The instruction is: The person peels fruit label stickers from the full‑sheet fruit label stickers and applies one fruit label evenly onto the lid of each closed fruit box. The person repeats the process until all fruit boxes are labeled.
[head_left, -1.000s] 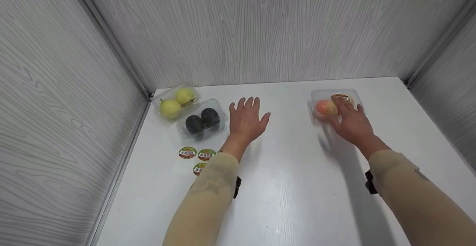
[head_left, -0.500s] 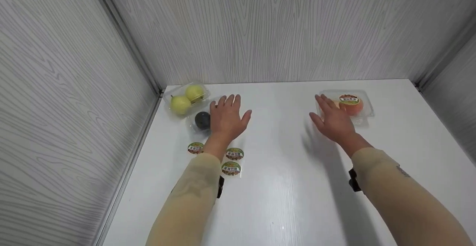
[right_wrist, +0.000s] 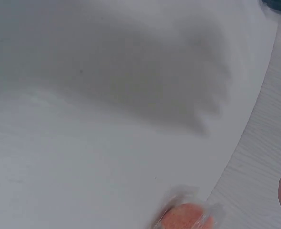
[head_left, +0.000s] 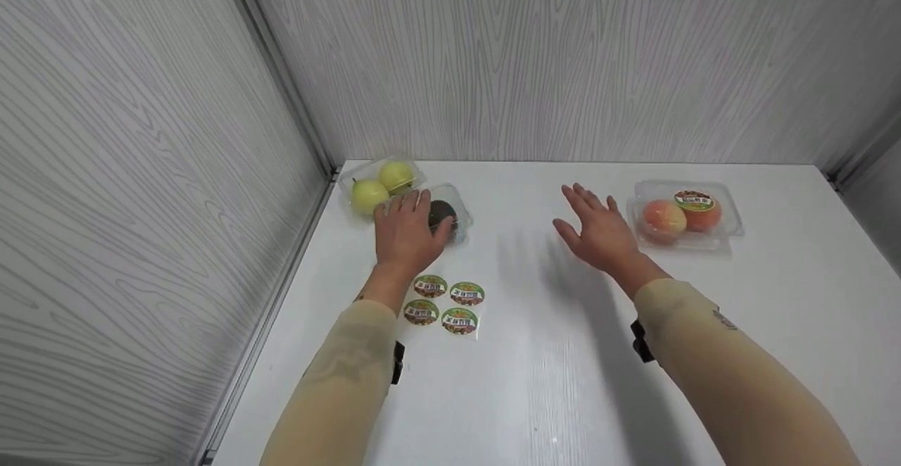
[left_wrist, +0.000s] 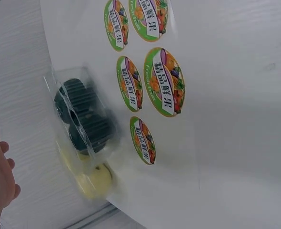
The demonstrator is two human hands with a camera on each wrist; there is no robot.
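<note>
My left hand [head_left: 406, 237] hovers with fingers extended over a clear plastic box [head_left: 461, 205] of dark round fruit [head_left: 441, 212], hiding part of it. Whether it touches the box I cannot tell. In the left wrist view, two dark fruits [left_wrist: 85, 114] show inside. My right hand [head_left: 598, 234] is above the table, fingers fairly straight and holding nothing. To its right lies a clear box [head_left: 731, 216] with peach-like fruits [head_left: 664, 219] and an oval label [head_left: 695, 200] on its lid. Oval fruit stickers [head_left: 460, 321] lie on a clear sheet below the left hand.
Another clear box [head_left: 354, 176] with two yellow-green pears [head_left: 369, 196] stands at the back left corner, close to the dark fruit box. Woodgrain panels [head_left: 528, 65] enclose the white table [head_left: 549, 381] at the back and sides.
My left hand has moved left over the dark fruit box. My right hand has drawn left, away from the labelled peach box, which is now uncovered. The head view has shifted left.
</note>
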